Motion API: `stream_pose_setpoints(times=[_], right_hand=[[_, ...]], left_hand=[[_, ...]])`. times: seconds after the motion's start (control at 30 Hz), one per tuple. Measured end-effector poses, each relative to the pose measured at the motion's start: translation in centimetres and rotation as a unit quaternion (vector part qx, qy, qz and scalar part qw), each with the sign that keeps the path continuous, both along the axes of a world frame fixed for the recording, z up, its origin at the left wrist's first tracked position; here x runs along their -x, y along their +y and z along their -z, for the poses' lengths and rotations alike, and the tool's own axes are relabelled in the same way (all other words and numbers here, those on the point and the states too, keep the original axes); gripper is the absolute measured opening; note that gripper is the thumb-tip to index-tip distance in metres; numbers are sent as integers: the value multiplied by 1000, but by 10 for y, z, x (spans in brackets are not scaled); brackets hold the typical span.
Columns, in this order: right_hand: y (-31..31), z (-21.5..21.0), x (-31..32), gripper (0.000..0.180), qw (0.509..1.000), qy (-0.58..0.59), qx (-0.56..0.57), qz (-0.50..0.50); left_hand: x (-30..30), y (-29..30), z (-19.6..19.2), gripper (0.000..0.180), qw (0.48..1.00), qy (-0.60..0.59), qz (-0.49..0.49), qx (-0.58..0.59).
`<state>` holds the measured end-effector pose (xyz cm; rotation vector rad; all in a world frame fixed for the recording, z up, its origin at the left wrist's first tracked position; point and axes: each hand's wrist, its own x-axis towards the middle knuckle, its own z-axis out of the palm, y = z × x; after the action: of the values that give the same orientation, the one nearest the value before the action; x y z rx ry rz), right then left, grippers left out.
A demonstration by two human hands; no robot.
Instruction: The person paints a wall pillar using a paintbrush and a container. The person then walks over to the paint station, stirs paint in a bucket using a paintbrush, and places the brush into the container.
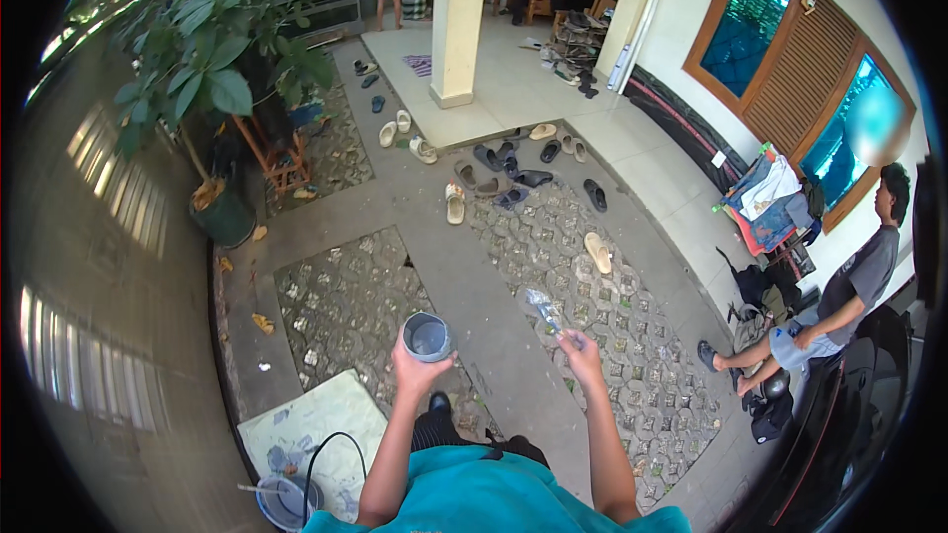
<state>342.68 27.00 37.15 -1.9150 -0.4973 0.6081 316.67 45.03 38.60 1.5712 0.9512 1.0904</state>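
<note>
My left hand [423,371] is wrapped round a round grey pot [428,336], its open top facing up and its inside grey. In my right hand [581,353] I grip a thin-handled tool [542,310] with a wide, pale, shiny end that points up and to the left. Whether it is a brush or a scraper I cannot make out. The tool and the pot are held apart, above the paved ground. Low on the left, a paint-smeared bucket [280,499] with a stick across its rim stands by a pale, stained board [341,405].
Many sandals [494,166] and one tan slipper [597,253] lie on the paving ahead. A potted plant [223,217] stands on the left, a cream pillar [456,30] farther off. At right, a person [849,286] sits by a dark vehicle [849,415]; other people are at the back.
</note>
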Motion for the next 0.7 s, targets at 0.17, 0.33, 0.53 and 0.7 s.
stream_pose_setpoints(times=[0.17, 0.33, 0.53, 0.7], right_hand=[[30, -2, -38, 42, 998, 17, -43, 36], [50, 8, -85, 45, 997, 29, -11, 71], [109, 31, -171, 41, 999, 18, -30, 31], [192, 48, -262, 48, 995, 38, 38, -86]], left_hand=[[-54, 67, -4, 70, 999, 10, 44, -16], [-94, 101, -4, 67, 998, 9, 60, 12], [-141, 118, 1, 71, 1000, 25, 18, 3], [-194, 121, 15, 70, 993, 10, -110, 39]])
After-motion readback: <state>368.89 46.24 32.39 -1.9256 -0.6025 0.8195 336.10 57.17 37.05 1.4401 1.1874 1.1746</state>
